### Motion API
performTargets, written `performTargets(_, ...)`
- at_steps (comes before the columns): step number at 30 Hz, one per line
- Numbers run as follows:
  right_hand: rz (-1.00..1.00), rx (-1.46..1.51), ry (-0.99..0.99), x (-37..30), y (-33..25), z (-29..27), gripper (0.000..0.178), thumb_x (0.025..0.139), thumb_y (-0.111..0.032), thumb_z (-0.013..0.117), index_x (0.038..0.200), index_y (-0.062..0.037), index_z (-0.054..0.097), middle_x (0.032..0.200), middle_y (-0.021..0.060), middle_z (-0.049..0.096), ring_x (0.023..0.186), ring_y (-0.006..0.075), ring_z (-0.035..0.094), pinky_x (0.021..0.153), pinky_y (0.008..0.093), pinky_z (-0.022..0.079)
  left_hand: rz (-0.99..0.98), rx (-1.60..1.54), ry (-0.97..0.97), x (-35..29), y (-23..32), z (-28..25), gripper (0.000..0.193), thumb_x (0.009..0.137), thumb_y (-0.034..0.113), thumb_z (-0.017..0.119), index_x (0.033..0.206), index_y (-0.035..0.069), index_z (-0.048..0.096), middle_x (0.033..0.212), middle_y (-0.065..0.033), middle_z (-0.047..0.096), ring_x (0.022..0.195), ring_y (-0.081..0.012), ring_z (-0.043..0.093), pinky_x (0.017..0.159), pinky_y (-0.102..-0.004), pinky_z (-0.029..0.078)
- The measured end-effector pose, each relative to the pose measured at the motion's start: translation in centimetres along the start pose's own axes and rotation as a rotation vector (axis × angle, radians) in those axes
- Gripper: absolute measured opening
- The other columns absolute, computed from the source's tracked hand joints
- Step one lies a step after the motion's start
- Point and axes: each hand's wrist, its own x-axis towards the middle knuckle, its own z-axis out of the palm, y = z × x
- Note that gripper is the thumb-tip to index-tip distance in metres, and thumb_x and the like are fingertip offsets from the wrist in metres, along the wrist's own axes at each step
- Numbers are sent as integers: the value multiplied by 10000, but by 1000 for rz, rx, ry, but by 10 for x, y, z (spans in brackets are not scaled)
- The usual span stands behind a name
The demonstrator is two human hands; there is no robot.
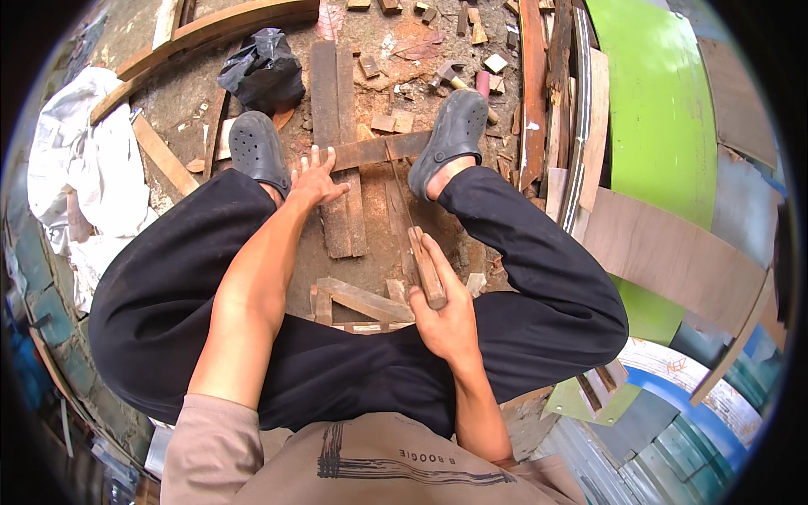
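Note:
A brown plank (pixel 374 151) lies crosswise between my two clogged feet, resting over a pair of longer boards (pixel 343 223) on the ground. My left hand (pixel 314 181) is spread flat over the plank's left part, pressing on it with the fingers apart. In my right hand (pixel 446 318) is the wooden handle of a saw (pixel 427 268). Its thin blade shows nearly edge-on and runs forward from the handle to the plank, meeting it right of my left hand. How deep the blade sits in the wood cannot be seen.
Small wood offcuts and a hammer (pixel 446 74) lie scattered beyond my feet. A black plastic bag (pixel 263 71) stands by my left clog (pixel 259 150). White cloth (pixel 80 160) lies at the left. Long boards and a green panel (pixel 661 109) line the right side.

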Motion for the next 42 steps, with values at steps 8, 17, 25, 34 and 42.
performTargets(8,259,131,-86,10,-21,-2,702,864,-10,578,1550,-90,446,1358,290,621,1283,320,631,1019,368,493,2,20,-23,5,1,-3,1029,902,625,636,1671,277,48,1736,-134,-67,1589,-400,71,1264,-574,142)
performTargets(17,398,128,-101,44,-3,15,704,868,-3,570,1553,-91,434,1412,304,574,1311,361,598,1025,391,499,18,2,-12,8,8,-2,1056,899,647,627,1670,273,10,1737,-130,-62,1589,-402,69,1263,-575,140)
performTargets(25,227,188,-194,-20,-62,-20,766,858,20,607,1577,-12,346,1348,305,611,1143,442,658,962,405,517,20,7,37,5,2,6,1044,901,625,637,1670,274,24,1736,-141,-44,1582,-422,94,1259,-582,157)
performTargets(34,256,163,-122,-55,-64,-59,692,862,19,618,1522,58,415,1409,268,607,1227,329,670,1013,326,485,-26,-91,491,9,32,38,889,917,432,625,1638,91,233,1696,-212,201,1575,-400,153,1274,-523,157)
performTargets(42,329,166,55,-95,-50,-82,695,843,13,611,1511,75,432,1361,263,641,1057,228,711,907,290,527,469,320,488,12,93,35,973,898,364,646,1626,-21,128,1712,-224,95,1594,-368,63,1293,-500,94)
